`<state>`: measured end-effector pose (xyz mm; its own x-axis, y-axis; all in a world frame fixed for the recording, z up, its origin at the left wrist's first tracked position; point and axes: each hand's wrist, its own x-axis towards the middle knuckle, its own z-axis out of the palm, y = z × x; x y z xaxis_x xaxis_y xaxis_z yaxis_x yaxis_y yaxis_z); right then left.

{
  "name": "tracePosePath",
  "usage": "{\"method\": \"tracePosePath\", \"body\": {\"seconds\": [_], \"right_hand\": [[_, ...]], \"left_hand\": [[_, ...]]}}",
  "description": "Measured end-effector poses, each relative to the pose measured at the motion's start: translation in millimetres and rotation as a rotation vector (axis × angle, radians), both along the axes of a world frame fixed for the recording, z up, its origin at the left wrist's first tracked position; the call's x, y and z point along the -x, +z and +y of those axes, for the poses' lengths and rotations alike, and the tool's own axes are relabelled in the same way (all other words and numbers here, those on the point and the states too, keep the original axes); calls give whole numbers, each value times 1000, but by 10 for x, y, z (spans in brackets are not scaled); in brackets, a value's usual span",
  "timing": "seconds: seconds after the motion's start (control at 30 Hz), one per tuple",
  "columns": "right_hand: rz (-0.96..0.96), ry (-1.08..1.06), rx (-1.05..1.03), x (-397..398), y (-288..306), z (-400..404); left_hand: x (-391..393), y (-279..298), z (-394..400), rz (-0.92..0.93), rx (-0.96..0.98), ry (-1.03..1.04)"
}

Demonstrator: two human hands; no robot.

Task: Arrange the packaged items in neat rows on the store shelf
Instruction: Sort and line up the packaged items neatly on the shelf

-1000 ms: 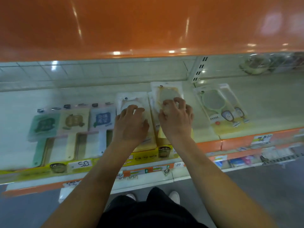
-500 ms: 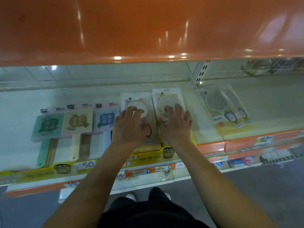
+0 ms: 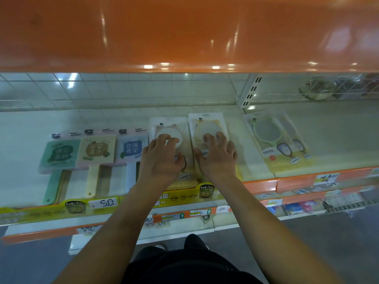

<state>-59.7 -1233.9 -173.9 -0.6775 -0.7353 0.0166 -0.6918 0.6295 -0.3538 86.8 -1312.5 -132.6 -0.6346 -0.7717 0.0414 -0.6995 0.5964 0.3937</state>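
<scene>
Two mirror packs lie flat side by side in the middle of the white shelf (image 3: pixel 328 130). The left hand (image 3: pixel 162 158) rests on the pink mirror pack (image 3: pixel 170 130), fingers bent and spread on top. The right hand (image 3: pixel 217 158) presses the yellow mirror pack (image 3: pixel 207 124) with fingers spread. A green mirror pack (image 3: pixel 274 140) lies to the right. Three paddle-shaped packs (image 3: pixel 96 148) lie to the left.

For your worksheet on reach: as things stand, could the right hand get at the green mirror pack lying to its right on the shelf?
Probably yes. The right hand rests on the yellow pack, and only bare shelf separates it from the green mirror pack. Nothing lies over that pack.
</scene>
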Motion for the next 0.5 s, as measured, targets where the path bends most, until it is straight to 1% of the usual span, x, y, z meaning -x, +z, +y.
{"method": "tracePosePath", "body": {"seconds": [0.3, 0.5], "right_hand": [[-24, 52, 2, 56, 34, 44], [-48, 46, -57, 36, 56, 84]], "left_hand": [[-23, 29, -8, 24, -3, -25], [-30, 63, -41, 11, -4, -62]]}}
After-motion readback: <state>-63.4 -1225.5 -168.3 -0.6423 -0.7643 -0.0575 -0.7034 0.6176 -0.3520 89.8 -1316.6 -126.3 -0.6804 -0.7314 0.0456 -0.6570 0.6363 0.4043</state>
